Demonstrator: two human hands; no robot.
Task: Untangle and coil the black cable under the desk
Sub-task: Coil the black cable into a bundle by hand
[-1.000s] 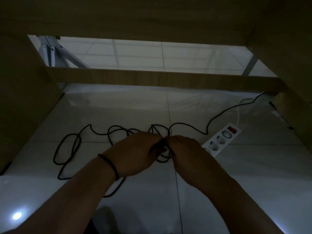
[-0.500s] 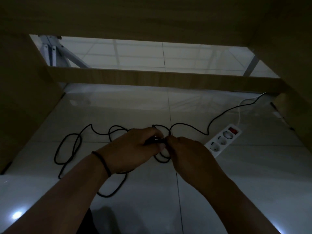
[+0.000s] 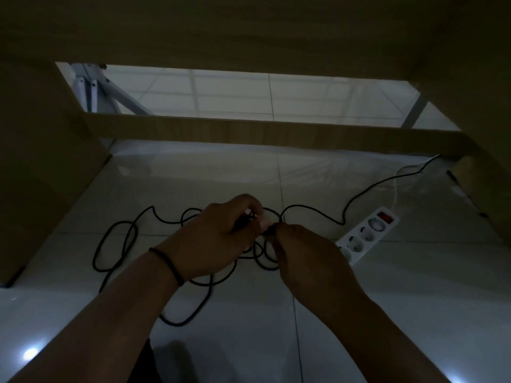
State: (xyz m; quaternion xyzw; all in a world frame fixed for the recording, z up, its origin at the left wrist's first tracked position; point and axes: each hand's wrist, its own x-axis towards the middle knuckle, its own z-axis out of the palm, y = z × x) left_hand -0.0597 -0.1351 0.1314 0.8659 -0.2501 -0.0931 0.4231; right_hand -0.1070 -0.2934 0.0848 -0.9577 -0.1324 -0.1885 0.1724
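Observation:
A thin black cable (image 3: 116, 230) lies in tangled loops on the white tiled floor under the desk. One run of it trails right and back toward the far right corner. My left hand (image 3: 221, 236) holds a bunch of the cable with curled fingers, just above the floor at the centre. My right hand (image 3: 307, 252) pinches the cable right beside it, fingertips nearly touching the left hand. Loops hang and spread below and between both hands. The light is dim.
A white power strip (image 3: 365, 233) with a red switch lies on the floor to the right of my hands. Wooden desk panels (image 3: 36, 175) wall in both sides, and a wooden crossbar (image 3: 262, 134) runs across the back. White metal legs (image 3: 91, 89) stand beyond it.
My left hand has lifted and shifted slightly forward with the cable. A loop now trails lower toward me beneath my left wrist. My right hand stays close beside it.

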